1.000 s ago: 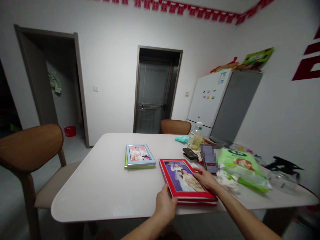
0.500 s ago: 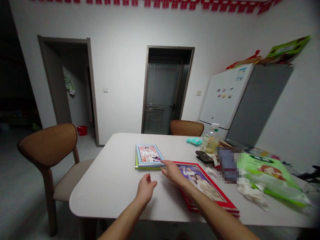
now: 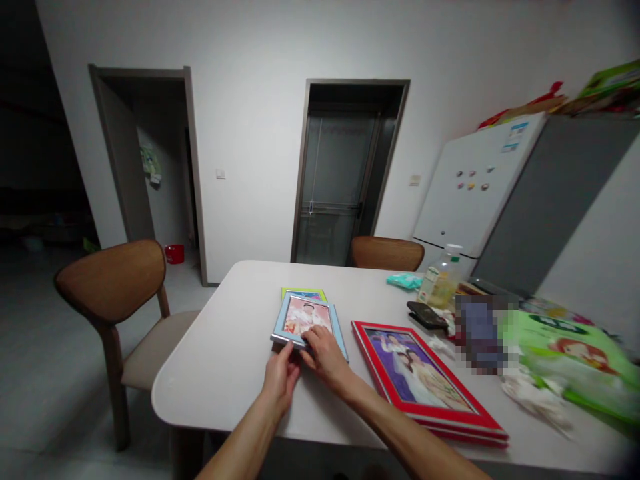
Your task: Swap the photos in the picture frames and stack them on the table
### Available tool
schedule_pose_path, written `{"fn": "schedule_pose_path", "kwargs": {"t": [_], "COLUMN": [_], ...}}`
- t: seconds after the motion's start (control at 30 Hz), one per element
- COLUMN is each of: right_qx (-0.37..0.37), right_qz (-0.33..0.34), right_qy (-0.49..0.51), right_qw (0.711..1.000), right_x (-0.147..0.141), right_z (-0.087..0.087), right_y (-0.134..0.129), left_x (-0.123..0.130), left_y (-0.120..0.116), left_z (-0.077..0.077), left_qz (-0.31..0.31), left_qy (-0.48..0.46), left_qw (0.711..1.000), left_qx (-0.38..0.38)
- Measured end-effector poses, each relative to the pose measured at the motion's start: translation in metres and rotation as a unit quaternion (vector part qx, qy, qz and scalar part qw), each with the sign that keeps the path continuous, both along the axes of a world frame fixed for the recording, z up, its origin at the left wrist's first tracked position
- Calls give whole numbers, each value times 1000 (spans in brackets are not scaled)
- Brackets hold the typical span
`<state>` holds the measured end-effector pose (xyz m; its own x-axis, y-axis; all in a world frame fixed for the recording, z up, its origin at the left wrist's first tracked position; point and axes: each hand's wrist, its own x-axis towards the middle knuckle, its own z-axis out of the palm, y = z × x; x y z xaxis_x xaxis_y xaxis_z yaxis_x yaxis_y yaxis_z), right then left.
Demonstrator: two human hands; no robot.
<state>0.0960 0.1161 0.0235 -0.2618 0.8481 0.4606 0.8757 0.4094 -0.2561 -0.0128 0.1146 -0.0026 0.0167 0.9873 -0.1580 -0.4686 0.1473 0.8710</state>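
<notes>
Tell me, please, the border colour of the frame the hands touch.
Light blue; the frame's border shows best in the head view.

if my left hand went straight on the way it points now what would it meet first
The blue photo frame: your left hand is at its near edge, though exact contact is unclear.

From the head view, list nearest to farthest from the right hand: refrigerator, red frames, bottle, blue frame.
1. Blue frame, touched by the right hand.
2. Red frames, to the hand's right.
3. Bottle, farther back, right.
4. Refrigerator, behind the bottle.
</notes>
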Motion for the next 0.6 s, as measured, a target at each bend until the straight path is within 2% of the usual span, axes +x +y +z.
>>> {"fn": "schedule_pose_path", "kwargs": {"t": [0.1,0.2,0.27,0.33,0.4,0.47,0.53,0.6], "right_qx": [-1,-56,-123,-187,-215,-216,-218,-232], "right_qz": [51,82,88,78,73,79,74,45], "right_qy": [88,211,344,499,623,693,720,721], "right_qw": [995,972,927,843,748,683,655,651], "right_x": [-5,-7,-6,-6,-4,-1,3,8], "right_z": [3,14,26,40,53,62,64,61], "right_y": [-26,-46,-56,-65,-75,-85,-95,-102], "left_x": [-1,-6,-10,-13,-15,-17,-17,-17], "left_y": [-13,-33,-49,-64,-78,-90,-98,-104], "left_z": [8,22,35,46,53,54,50,44], "left_qz": [34,60,70,65,42,20,2,-19], "left_qy": [-29,-16,43,139,245,337,424,498], "left_qw": [997,993,987,968,926,863,774,679], "left_qx": [57,98,135,200,283,375,470,538]}}
